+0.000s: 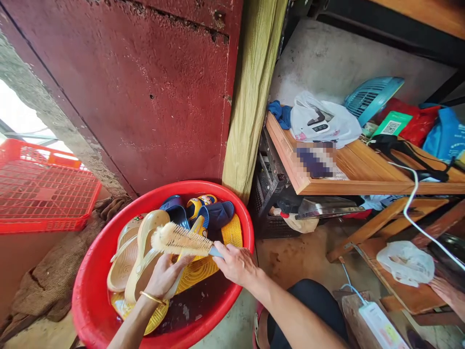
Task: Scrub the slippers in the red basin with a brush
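A bottle-type brush point(183, 241) with pale bristles and a grey-blue handle is in my right hand point(236, 261), fingers wrapped round the handle. Its bristle head lies over the shoes in a red basin point(85, 291). My left hand point(169, 276), with a bangle at the wrist, is curled at the side of a beige clog point(143, 266), just below the bristles; its fingertips are partly hidden. Another beige clog point(121, 266) leans alongside. Navy-and-yellow slippers point(218, 214) sit at the basin's far side. Yellow soles point(196, 276) lie lower, in dark water point(199, 310).
A red plastic crate point(43, 194) and brown sacking point(51, 271) are left of the basin. Behind stands a dark red door point(163, 97). At right, a wooden table point(348, 186) holds bags and a blue fan point(374, 99). Another person's hand point(448, 291) shows near a power strip point(381, 325).
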### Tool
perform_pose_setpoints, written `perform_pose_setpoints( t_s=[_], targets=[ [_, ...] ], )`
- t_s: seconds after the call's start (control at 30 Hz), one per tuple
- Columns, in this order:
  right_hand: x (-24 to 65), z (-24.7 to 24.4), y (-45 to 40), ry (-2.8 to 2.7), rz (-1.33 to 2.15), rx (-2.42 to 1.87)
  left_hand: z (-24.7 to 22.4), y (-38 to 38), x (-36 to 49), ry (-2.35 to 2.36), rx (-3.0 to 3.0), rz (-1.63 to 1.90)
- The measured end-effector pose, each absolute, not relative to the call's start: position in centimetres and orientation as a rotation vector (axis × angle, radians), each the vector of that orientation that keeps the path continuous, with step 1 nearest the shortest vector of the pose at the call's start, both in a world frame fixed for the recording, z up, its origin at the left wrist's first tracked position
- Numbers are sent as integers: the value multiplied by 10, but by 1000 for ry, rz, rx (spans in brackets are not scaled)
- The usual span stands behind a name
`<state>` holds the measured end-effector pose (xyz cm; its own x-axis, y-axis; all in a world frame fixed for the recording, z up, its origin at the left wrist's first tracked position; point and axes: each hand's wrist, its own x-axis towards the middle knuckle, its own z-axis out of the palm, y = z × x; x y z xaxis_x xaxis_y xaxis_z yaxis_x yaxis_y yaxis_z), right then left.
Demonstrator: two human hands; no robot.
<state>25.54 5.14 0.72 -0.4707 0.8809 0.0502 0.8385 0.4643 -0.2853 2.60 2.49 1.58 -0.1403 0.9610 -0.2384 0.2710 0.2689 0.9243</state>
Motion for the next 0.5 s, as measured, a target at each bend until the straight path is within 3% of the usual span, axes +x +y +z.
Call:
perform_pose_setpoints(
  t_s=[0.2, 0.5],
  targets=[
    [273, 12, 74, -2377, 306, -1820, 31, 16, 25, 1413, 808, 995],
    [253, -4, 45, -2456, 336, -1254, 20, 23, 28, 1294, 408, 1215]
  ],
)
